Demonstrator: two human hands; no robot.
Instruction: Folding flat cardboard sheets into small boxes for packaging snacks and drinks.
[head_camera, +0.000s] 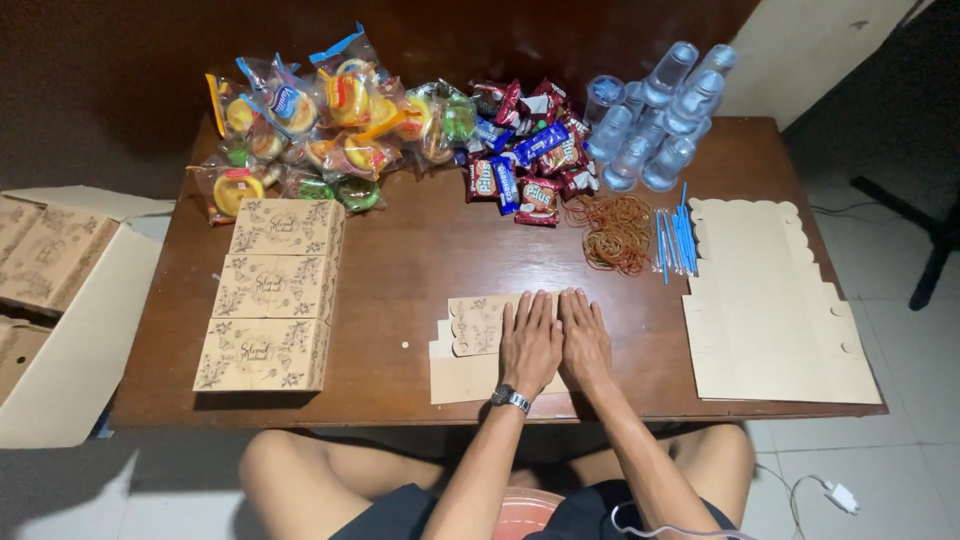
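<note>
My left hand (529, 343) and my right hand (584, 338) lie flat, side by side, palms down on a flat unfolded brown cardboard box blank (472, 345) at the table's near edge. The fingers are stretched out and hold nothing. A watch sits on my left wrist. Part of the blank is hidden under both hands.
Three folded printed boxes (272, 290) stand in a column at left. Wrapped pastries (320, 120), red snack packs (525, 150), sealed water cups (655, 115), rubber bands (615, 230) and blue straws (675, 240) line the back. A stack of flat blanks (770, 310) lies right. An open carton (60, 300) sits left of the wooden table (400, 250).
</note>
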